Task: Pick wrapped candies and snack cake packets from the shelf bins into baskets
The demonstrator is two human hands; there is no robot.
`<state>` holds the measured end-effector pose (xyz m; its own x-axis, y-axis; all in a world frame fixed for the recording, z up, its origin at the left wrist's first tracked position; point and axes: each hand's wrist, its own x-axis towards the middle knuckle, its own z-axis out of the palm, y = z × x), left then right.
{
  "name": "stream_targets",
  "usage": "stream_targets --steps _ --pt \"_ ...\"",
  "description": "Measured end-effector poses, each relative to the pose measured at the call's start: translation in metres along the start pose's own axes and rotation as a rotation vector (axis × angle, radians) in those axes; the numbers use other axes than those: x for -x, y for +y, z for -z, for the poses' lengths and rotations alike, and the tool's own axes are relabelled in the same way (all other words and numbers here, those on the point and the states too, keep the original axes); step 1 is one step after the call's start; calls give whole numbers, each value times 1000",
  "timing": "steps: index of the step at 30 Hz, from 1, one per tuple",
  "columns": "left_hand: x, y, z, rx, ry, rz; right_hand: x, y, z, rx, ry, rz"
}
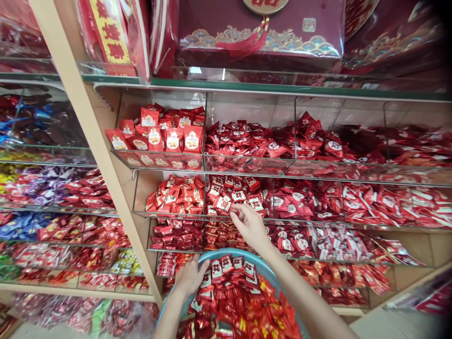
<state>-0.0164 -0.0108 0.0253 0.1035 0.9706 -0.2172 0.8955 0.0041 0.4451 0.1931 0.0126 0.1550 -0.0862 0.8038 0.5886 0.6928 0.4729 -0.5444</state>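
Note:
My right hand (250,227) reaches to the front lip of a clear bin on the middle shelf. Its thumb and fingers are pinched together at the edge of a red-and-white candy packet (223,203). More packets (238,195) of the same kind lie behind it. Below, a blue plastic basin (208,254) holds a heap of wrapped candies (243,301), with several red-and-white packets (227,264) on top. At the basin's left rim is my left hand (189,278), thumb on the inner side and fingers on the outer side.
Tiered clear bins of red wrapped candies surround the reach, including orange-red packets (176,195) left and dark red ones (294,200) right. A glass shelf (247,89) carries purple gift boxes (261,37) above. A wooden upright (95,150) stands left.

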Motion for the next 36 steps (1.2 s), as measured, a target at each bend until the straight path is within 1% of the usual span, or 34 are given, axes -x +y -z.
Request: stream_targets --steps 3,6,8,12,14,17,19,22,26,28,32,36 --pt "2 0 1 -1 -6 3 -26 1 -7 48 -19 39" --pt "3 1 2 -2 -2 2 -40 -2 -17 106 -49 30" --pt "3 1 2 0 -1 1 -43 -9 -23 162 -35 1" --pt "2 1 0 2 7 8 -43 -29 -38 320 50 -63" --pt "2 1 0 1 6 8 -44 -35 -44 334 68 -102" --pt "3 2 1 -7 -2 4 -45 -37 -51 281 69 -138" --pt "4 2 2 -9 -1 6 -44 -34 -50 234 76 -135" --pt "4 1 1 -3 5 10 -40 -26 -43 143 110 -149" --pt "3 0 0 2 2 23 -33 -13 -30 10 179 -207" --pt "3 0 0 2 4 19 -32 -6 -26 -68 206 -229" --pt "4 2 1 -1 5 17 -31 5 -27 -234 226 -259" --pt "5 3 2 -6 4 24 -34 10 -31 -340 235 -293"
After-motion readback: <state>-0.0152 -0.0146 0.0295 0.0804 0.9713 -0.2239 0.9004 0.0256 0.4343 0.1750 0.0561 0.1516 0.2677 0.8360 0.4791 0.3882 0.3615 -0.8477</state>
